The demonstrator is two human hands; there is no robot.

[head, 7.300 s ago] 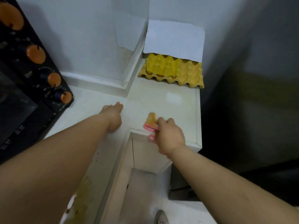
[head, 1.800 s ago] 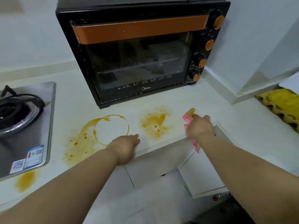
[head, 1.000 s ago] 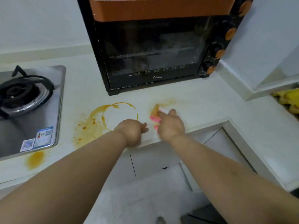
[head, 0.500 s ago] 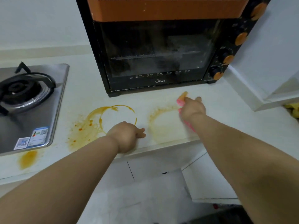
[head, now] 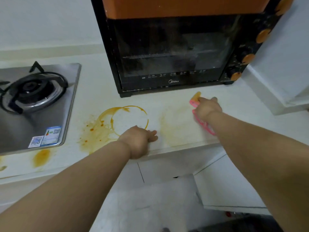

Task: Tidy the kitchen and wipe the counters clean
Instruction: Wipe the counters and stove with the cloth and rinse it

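Note:
My right hand (head: 206, 108) presses a pink cloth (head: 194, 102), stained orange at its far tip, onto the white counter (head: 175, 101) in front of the oven. Left of it a faint smeared yellow patch (head: 175, 126) remains on the counter. A ring-shaped orange stain with splatter (head: 115, 124) lies further left. My left hand (head: 139, 139) rests flat on the counter's front edge, between the ring and the faint patch, holding nothing. A smaller orange blot (head: 41, 157) sits below the stove.
A black and orange toaster oven (head: 175, 47) stands at the back of the counter. A steel gas stove (head: 33, 101) lies at the left. A white wall corner (head: 284, 67) juts in at the right. White cabinet fronts (head: 167, 168) are below the counter.
My right hand swept the cloth from the middle stain out to the right and back; that stain went from solid orange to a faint smear. My left hand stayed on the counter edge.

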